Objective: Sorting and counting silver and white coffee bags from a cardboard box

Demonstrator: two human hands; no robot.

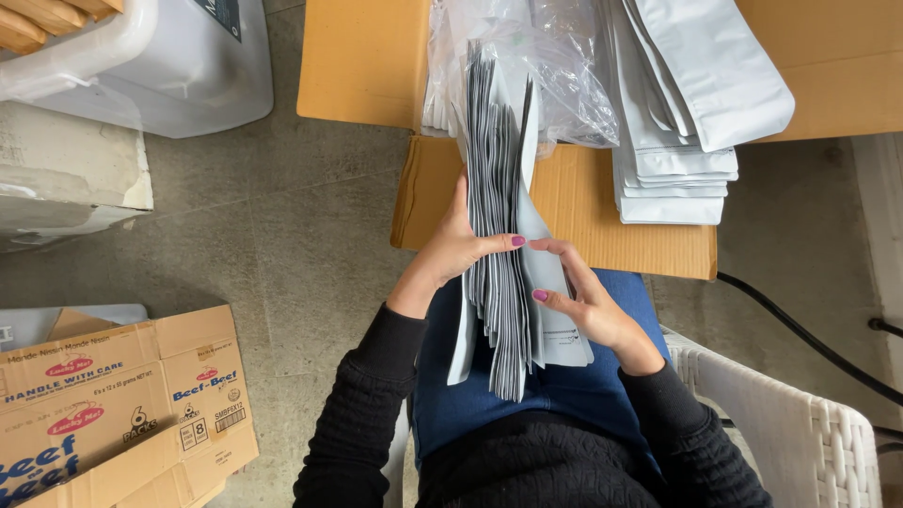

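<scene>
Over the person's lap, above the blue trousers (489, 404), a thick bundle of flat grey plastic pouches (499, 254) stands on edge, and its top reaches up to the front edge of the flattened brown cardboard sheet (583, 207) that lies on the concrete floor (282, 216).

The bundle looks loose at its lower end, where the pouches fan apart. If the grip becomes weaker, or if one pouch is pulled too quickly, several smooth pouches could probably slide out and fall to the floor.

The left hand (451, 249) closes around the left side of the bundle, its thumb pressed across the front edges. The right hand (588, 301) holds the right side; its fingers (555, 249) are half open and curved, and they touch the outermost pouch as if separating it from the others.

On the cardboard sheet, near its far right corner, lies a stack of white flat pouches (673, 179), beside a clear plastic bag (555, 75). A white woven chair (790, 423) is at the person's right.
</scene>
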